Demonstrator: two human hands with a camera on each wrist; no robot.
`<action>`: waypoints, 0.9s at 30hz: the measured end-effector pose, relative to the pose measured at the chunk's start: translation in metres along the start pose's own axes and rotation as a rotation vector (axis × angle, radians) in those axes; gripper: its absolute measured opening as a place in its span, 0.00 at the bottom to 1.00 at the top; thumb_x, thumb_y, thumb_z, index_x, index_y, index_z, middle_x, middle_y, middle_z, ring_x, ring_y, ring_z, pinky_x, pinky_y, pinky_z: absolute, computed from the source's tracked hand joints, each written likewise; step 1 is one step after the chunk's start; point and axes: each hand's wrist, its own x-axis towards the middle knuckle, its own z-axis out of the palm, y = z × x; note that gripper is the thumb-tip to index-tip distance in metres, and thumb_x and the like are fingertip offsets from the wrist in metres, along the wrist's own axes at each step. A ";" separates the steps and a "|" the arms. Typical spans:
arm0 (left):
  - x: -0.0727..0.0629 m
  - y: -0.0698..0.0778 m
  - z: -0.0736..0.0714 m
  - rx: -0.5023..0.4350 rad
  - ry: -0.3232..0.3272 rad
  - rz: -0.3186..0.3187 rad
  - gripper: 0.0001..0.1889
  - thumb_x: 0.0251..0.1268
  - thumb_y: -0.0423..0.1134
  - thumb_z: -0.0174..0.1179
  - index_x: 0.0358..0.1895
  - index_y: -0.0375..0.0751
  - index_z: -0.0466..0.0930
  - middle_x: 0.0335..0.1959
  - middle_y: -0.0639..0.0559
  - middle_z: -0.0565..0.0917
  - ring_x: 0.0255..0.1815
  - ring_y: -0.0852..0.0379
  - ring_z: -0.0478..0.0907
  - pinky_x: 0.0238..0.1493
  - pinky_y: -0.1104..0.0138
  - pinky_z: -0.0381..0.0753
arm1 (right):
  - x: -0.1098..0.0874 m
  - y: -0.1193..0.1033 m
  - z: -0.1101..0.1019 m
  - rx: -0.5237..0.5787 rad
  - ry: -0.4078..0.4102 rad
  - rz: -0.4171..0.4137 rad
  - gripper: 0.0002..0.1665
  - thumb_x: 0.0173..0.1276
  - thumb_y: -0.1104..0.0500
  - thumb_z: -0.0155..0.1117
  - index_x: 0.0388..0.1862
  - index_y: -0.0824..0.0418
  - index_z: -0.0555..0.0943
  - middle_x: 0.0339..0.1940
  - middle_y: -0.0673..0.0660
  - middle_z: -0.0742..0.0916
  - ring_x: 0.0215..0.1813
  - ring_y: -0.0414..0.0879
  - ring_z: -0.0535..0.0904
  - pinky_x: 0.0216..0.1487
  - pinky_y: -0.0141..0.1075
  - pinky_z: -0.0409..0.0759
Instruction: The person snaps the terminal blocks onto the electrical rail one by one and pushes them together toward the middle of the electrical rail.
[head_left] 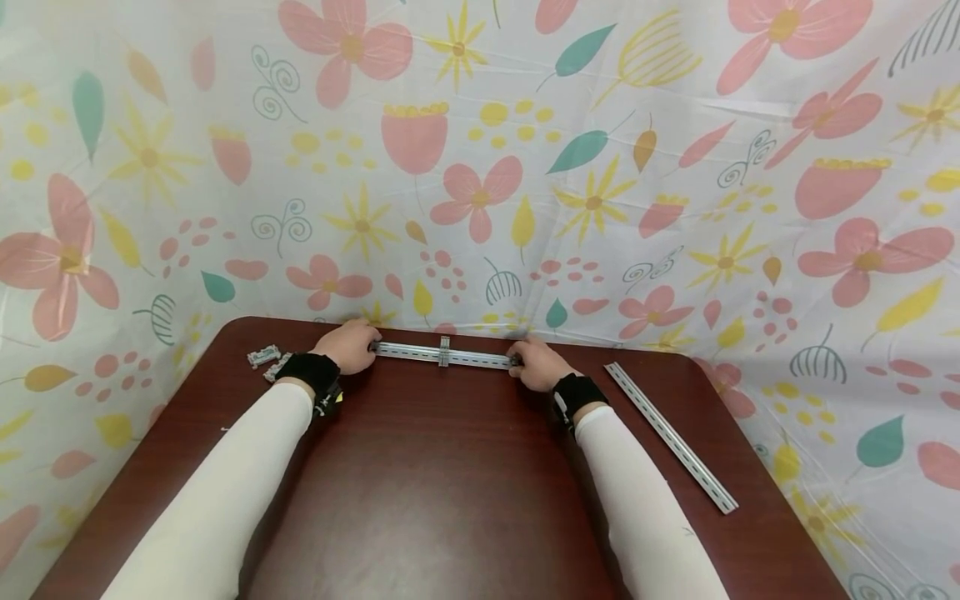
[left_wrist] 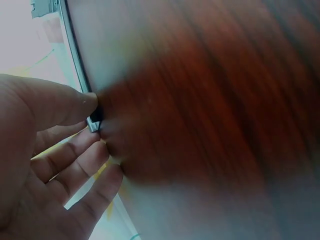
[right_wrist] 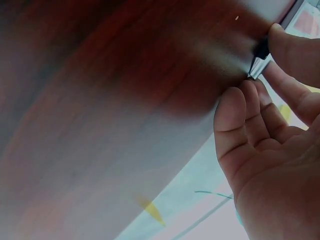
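Rail [head_left: 412, 352], slotted and silvery, is what I take my bearings from: in my head view it runs left to right between the person's two hands, along the far edge of the table [head_left: 420, 483], its right end a touch closer to the camera. At the rail's left end is the left hand [head_left: 348, 346], thumb and forefinger drawn down to a pinch on it, the other fingers loosely spread. At the rail's right end the right hand [head_left: 542, 365] pinches too, its thumb against a small dark piece [right_wrist: 260, 47]; I can't tell whether that piece is fixed to the rail or loose.

The relation that counts, as I judge it, is the long axis: it lies on the line from grip to grip, and a grey clip [head_left: 444, 351] sits across it about midway, so neither hand is clearly nearer to the clip. I'd want both hands working evenly along that axis, since a push from one end alone could skew it.

Off the rail's left end, beyond the left hand, lie one grey part [head_left: 263, 357] and another grey part [head_left: 277, 367], partly hidden. Off its right end a second rail [head_left: 671, 437] lies slantwise, nearer to the right hand.
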 end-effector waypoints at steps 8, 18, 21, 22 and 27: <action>-0.004 0.014 -0.005 -0.018 -0.016 -0.075 0.21 0.74 0.30 0.57 0.65 0.31 0.88 0.62 0.34 0.83 0.69 0.34 0.76 0.71 0.39 0.76 | 0.001 0.000 0.002 0.024 0.017 0.032 0.21 0.85 0.59 0.68 0.70 0.66 0.82 0.64 0.66 0.80 0.62 0.60 0.79 0.67 0.54 0.78; -0.005 0.022 -0.009 -0.037 -0.093 -0.142 0.26 0.77 0.32 0.57 0.73 0.24 0.78 0.74 0.23 0.73 0.80 0.24 0.63 0.79 0.37 0.66 | -0.001 0.001 0.003 0.041 0.024 0.023 0.24 0.86 0.58 0.66 0.73 0.68 0.80 0.71 0.69 0.78 0.68 0.63 0.78 0.70 0.57 0.77; -0.005 0.026 -0.010 -0.056 -0.098 -0.161 0.30 0.78 0.33 0.58 0.78 0.24 0.72 0.77 0.23 0.70 0.82 0.23 0.61 0.81 0.38 0.65 | -0.002 0.005 0.004 0.037 0.034 0.022 0.26 0.85 0.56 0.67 0.74 0.68 0.79 0.74 0.69 0.77 0.71 0.64 0.78 0.71 0.57 0.77; -0.005 0.027 -0.010 -0.066 -0.089 -0.164 0.32 0.78 0.33 0.58 0.80 0.23 0.69 0.78 0.22 0.68 0.82 0.23 0.60 0.80 0.38 0.65 | -0.003 0.007 0.004 0.037 0.040 0.025 0.27 0.85 0.56 0.68 0.74 0.68 0.79 0.74 0.69 0.77 0.71 0.64 0.77 0.72 0.57 0.77; -0.003 0.040 -0.013 -0.156 -0.019 -0.175 0.39 0.78 0.35 0.59 0.86 0.24 0.56 0.84 0.22 0.59 0.87 0.26 0.53 0.81 0.38 0.64 | -0.013 0.013 0.003 0.041 0.066 0.054 0.28 0.83 0.54 0.71 0.74 0.67 0.79 0.74 0.69 0.77 0.74 0.65 0.76 0.73 0.58 0.76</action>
